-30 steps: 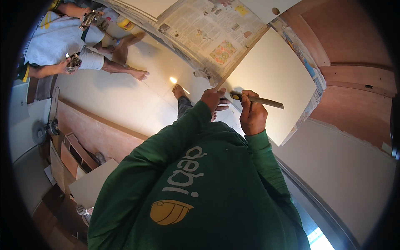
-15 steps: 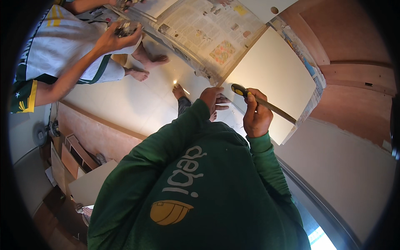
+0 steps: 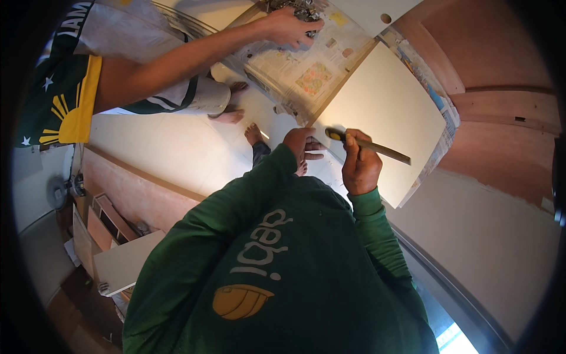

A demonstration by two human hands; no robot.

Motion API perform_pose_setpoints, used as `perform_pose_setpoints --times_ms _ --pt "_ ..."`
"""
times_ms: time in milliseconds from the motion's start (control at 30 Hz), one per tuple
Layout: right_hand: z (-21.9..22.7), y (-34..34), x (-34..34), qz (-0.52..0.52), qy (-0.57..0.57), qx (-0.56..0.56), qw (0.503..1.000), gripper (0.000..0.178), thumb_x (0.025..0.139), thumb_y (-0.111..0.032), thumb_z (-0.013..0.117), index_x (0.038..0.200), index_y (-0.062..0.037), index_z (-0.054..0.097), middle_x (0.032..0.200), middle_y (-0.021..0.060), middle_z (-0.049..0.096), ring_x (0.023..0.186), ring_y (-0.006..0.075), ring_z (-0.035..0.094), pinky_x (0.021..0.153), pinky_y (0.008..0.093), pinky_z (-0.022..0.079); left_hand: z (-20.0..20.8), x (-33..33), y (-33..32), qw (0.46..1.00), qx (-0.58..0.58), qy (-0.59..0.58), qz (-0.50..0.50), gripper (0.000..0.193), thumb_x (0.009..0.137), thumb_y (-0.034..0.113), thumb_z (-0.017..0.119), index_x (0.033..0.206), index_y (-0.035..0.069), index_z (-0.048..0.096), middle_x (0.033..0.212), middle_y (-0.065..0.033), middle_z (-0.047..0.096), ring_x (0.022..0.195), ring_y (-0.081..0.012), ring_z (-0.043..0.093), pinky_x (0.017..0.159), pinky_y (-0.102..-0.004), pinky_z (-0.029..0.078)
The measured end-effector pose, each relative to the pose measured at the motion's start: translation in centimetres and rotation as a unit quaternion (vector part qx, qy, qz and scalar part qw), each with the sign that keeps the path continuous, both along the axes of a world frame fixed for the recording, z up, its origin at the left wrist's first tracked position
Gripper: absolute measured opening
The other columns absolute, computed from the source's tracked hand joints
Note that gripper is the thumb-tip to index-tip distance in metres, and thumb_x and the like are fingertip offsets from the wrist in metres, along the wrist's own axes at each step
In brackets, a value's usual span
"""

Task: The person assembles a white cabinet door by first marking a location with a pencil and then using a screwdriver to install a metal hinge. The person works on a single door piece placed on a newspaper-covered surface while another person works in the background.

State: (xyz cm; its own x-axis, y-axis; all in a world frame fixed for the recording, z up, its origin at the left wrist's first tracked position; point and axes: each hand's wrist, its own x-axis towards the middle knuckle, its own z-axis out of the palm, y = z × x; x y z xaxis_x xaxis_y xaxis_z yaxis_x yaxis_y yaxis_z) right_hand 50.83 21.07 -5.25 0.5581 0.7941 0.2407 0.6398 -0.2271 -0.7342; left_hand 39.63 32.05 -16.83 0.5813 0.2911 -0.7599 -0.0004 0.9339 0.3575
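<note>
In my right hand (image 3: 361,165) is a file (image 3: 383,150) with a black and yellow handle and a flat dark blade. The hand is closed round it near where the handle meets the blade. The file lies over a white board (image 3: 395,106), its tip pointing right. My left hand (image 3: 302,144) is at the board's near left corner, touching or close to the edge. Its fingers are stretched and a little apart, and no tool shows in it. Whether the fingertips press on the board is hard to see.
A co-worker's hand (image 3: 289,28) holds a cluster of metal fittings (image 3: 300,9) above a newspaper-covered surface (image 3: 295,65). Bare feet stand on the pale floor (image 3: 171,147). Wooden panels (image 3: 135,180) and a cabinet part lie at left. Brown wooden panelling (image 3: 489,53) stands at right.
The co-worker has leaned right, bringing the metal fittings over the newspaper. The file has shifted slightly left, and its tip has come up off the board's right-hand edge. My left hand has hardly moved.
</note>
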Motion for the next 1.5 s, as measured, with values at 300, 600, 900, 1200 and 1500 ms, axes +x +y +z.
perform_pose_setpoints --times_ms 300,600,900,1200,1500 --pt "-0.3 -0.6 0.4 0.037 -0.082 0.023 0.996 0.013 0.101 -0.009 0.059 0.109 -0.0006 0.066 0.097 0.0158 0.070 0.081 0.0310 0.069 0.072 0.0380 0.056 0.2 0.1 0.7 1.000 0.005 0.003 -0.018 0.032 0.105 0.027 0.050 0.117 -0.003 0.052 0.098 -0.0143 0.062 0.098 -0.0303 0.069 0.089 -0.0521 0.061" --pt "-0.3 -0.3 0.8 0.027 -0.082 0.038 0.996 0.017 0.103 -0.010 0.060 0.114 0.0006 0.066 0.086 0.0142 0.071 0.076 0.0226 0.071 0.069 0.0335 0.056 0.3 -0.1 0.7 1.000 -0.001 0.003 -0.024 0.030 0.105 0.027 0.048 0.118 0.001 0.055 0.110 -0.0171 0.067 0.103 -0.0322 0.069 0.089 -0.0530 0.061" --pt "0.1 -0.4 0.2 -0.010 -0.051 0.067 0.996 0.013 0.101 -0.008 0.062 0.108 0.0010 0.067 0.093 0.0177 0.071 0.075 0.0280 0.070 0.071 0.0359 0.056 -0.1 -0.1 0.4 1.000 0.008 0.013 -0.020 0.030 0.105 0.028 0.048 0.119 0.003 0.056 0.110 -0.0157 0.068 0.105 -0.0325 0.069 0.088 -0.0525 0.061" --pt "0.0 -0.7 -0.2 0.018 -0.062 0.044 0.997 0.015 0.101 -0.009 0.063 0.111 -0.0010 0.068 0.095 0.0138 0.072 0.079 0.0246 0.071 0.072 0.0337 0.056 -0.1 -0.1 0.1 0.999 0.004 0.020 -0.030 0.032 0.106 0.029 0.046 0.121 0.004 0.056 0.109 -0.0149 0.068 0.105 -0.0310 0.068 0.091 -0.0536 0.060" --pt "-0.1 -0.6 0.3 0.067 -0.103 0.034 0.992 0.012 0.101 -0.007 0.061 0.107 -0.0013 0.069 0.101 0.0155 0.072 0.079 0.0309 0.071 0.070 0.0372 0.056 0.0 0.0 0.2 1.000 0.002 0.003 -0.021 0.023 0.107 0.029 0.047 0.113 0.008 0.053 0.096 -0.0106 0.065 0.098 -0.0298 0.069 0.089 -0.0546 0.060"
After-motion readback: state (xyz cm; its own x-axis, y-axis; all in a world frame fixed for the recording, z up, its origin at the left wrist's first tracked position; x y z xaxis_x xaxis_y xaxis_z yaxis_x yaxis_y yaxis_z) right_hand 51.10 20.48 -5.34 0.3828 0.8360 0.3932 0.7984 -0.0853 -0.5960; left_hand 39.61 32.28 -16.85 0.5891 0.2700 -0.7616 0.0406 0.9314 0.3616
